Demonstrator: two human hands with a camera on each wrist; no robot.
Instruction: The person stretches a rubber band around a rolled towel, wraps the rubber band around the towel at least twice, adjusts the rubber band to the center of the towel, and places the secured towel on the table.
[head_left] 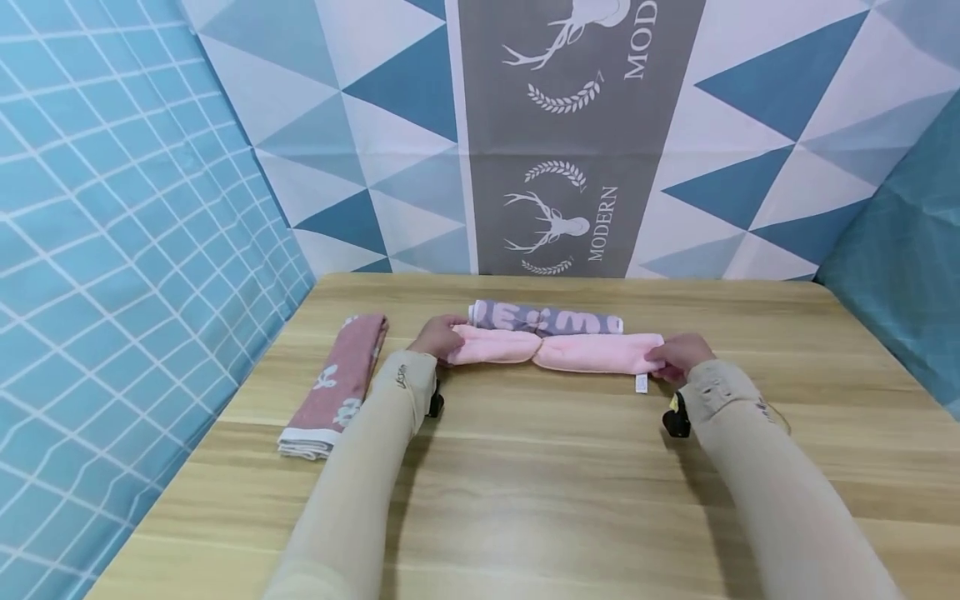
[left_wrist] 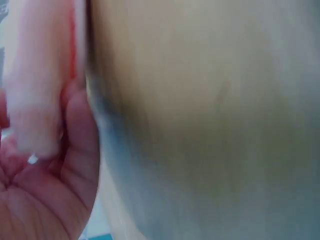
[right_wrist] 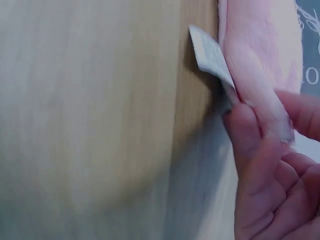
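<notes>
A light pink rolled towel (head_left: 592, 353), tied round its middle with a thin band (head_left: 537, 350), lies crosswise in the head view. My left hand (head_left: 437, 337) grips its left end, thumb and fingers on either side of the roll (left_wrist: 37, 85). At the other end my right hand (head_left: 684, 353) pinches the cloth between thumb and fingers. A small white label (right_wrist: 210, 54) sticks out beside the right fingertips. Directly behind the pink roll, partly hidden by it, is a grey-purple rolled towel (head_left: 498, 315) with pink letters.
To the left, a folded dusty-rose towel (head_left: 341, 371) with white patterns lies on the wooden table (head_left: 540, 483). A patterned cloth (head_left: 405, 158) hangs along the table's back edge. Blue checked cloth (head_left: 127, 225) covers the left side, teal cloth (head_left: 900, 242) the right.
</notes>
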